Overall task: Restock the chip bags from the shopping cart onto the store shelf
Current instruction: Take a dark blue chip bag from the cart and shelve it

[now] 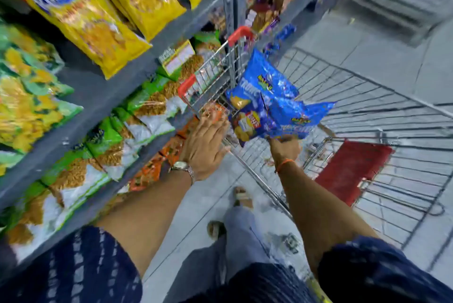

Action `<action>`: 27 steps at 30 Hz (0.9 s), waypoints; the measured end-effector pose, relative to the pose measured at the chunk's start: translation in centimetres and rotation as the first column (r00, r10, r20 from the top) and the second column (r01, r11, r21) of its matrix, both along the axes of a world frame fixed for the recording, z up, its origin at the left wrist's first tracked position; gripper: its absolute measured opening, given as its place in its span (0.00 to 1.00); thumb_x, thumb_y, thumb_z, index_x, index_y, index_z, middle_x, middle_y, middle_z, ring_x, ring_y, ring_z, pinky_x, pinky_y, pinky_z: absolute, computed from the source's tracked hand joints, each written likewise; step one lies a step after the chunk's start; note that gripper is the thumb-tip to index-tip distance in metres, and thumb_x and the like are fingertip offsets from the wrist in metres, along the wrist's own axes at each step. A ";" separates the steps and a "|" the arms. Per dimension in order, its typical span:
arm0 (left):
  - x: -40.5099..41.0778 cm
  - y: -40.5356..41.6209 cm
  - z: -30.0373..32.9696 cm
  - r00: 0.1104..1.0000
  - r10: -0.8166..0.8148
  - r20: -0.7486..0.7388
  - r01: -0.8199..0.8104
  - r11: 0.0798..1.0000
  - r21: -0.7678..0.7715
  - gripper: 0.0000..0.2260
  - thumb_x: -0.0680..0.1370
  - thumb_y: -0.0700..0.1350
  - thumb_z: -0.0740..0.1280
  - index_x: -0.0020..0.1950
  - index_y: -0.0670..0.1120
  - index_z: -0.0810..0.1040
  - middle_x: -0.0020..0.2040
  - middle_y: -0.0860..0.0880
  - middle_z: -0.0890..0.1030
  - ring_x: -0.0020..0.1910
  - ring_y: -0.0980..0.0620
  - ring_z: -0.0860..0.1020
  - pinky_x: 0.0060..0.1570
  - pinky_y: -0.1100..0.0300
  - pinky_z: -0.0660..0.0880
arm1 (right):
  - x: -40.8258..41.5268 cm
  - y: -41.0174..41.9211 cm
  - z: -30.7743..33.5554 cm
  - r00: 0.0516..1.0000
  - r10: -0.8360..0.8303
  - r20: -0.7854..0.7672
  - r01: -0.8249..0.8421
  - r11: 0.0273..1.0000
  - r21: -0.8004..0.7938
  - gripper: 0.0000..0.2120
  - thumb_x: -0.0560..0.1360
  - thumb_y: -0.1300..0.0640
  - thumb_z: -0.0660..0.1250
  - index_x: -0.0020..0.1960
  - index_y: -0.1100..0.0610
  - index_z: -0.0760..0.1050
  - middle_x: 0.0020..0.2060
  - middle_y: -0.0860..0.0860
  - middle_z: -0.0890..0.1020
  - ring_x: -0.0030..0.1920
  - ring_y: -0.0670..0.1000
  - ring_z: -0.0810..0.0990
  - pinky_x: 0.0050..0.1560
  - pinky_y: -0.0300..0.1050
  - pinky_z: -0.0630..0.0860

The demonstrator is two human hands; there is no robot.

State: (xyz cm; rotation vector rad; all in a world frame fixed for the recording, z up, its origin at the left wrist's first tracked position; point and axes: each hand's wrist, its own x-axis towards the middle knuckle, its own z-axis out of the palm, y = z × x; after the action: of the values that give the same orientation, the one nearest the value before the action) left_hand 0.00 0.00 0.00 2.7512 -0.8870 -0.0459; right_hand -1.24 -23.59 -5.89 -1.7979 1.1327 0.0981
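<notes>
Right hand (284, 147) clenched on lower edge of blue chip bags (269, 104), bunch held up above wire shopping cart (367, 111). Left hand (206, 146) released, fingers spread, reaching beside cart's near corner, touching no bag. Store shelf (103, 97) at left, grey boards: yellow bags (85, 16) on upper tier, green bags (107, 136) below, orange packets (152, 170) lowest. Red cart seat flap (353, 168) at right of hand. Wristwatch (182, 168) on left wrist. Sandalled foot (241, 196) on tiled floor (392, 57).
</notes>
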 end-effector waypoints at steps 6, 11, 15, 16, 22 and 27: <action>0.8 -0.2 -3.8 0.994 0.037 0.101 -0.028 0.996 -0.089 0.28 0.86 0.60 0.51 0.64 0.37 0.75 0.62 0.38 0.77 0.66 0.38 0.71 0.79 0.53 0.54 | 3.9 2.4 -5.4 0.987 -0.003 0.161 -0.070 0.892 0.447 0.29 0.67 0.80 0.73 0.67 0.77 0.71 0.66 0.71 0.76 0.61 0.53 0.75 0.71 0.60 0.72; 1.2 -0.3 -5.7 0.981 0.046 0.188 -0.010 0.982 -0.189 0.31 0.85 0.63 0.43 0.59 0.38 0.72 0.58 0.35 0.79 0.62 0.38 0.72 0.76 0.42 0.62 | 5.8 4.6 -9.1 0.961 -0.212 0.177 0.110 0.881 0.460 0.33 0.64 0.79 0.76 0.67 0.76 0.69 0.64 0.70 0.79 0.61 0.62 0.82 0.62 0.53 0.81; 1.4 -0.4 -5.9 0.975 0.052 0.216 -0.001 0.974 -0.226 0.33 0.84 0.63 0.41 0.56 0.38 0.73 0.52 0.34 0.81 0.60 0.38 0.73 0.77 0.46 0.58 | 6.4 5.5 -10.6 0.928 -0.303 0.218 0.183 0.878 0.443 0.35 0.65 0.79 0.76 0.69 0.75 0.68 0.64 0.70 0.78 0.62 0.62 0.81 0.54 0.40 0.84; 1.5 -0.5 -5.9 0.975 0.055 0.215 -0.005 0.974 -0.228 0.35 0.84 0.63 0.41 0.54 0.37 0.76 0.51 0.35 0.82 0.60 0.38 0.73 0.77 0.46 0.59 | 6.6 5.6 -11.0 0.923 -0.311 0.228 0.187 0.878 0.441 0.34 0.66 0.79 0.76 0.69 0.75 0.68 0.64 0.70 0.78 0.60 0.59 0.81 0.51 0.35 0.84; 1.5 -0.4 -5.3 0.977 0.044 0.207 -0.009 0.986 -0.169 0.39 0.84 0.63 0.39 0.47 0.39 0.82 0.48 0.39 0.82 0.58 0.39 0.78 0.74 0.46 0.64 | 7.6 5.6 -11.6 0.963 -0.235 0.133 0.169 0.908 0.383 0.26 0.69 0.72 0.76 0.65 0.71 0.73 0.59 0.63 0.82 0.61 0.61 0.82 0.67 0.60 0.77; 1.6 -0.1 -3.6 0.992 -0.010 0.127 0.018 0.998 -0.061 0.35 0.84 0.63 0.41 0.52 0.40 0.80 0.52 0.40 0.81 0.59 0.38 0.79 0.73 0.42 0.66 | 7.6 5.1 -8.4 0.972 -0.121 0.203 0.041 0.933 0.358 0.29 0.69 0.67 0.79 0.67 0.67 0.72 0.61 0.62 0.83 0.62 0.58 0.83 0.66 0.56 0.79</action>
State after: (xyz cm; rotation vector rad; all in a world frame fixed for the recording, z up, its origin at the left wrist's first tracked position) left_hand 1.62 -0.09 -3.64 2.7152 -0.9234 0.1527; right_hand 6.36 -18.50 -14.31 -1.4035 0.9592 0.0447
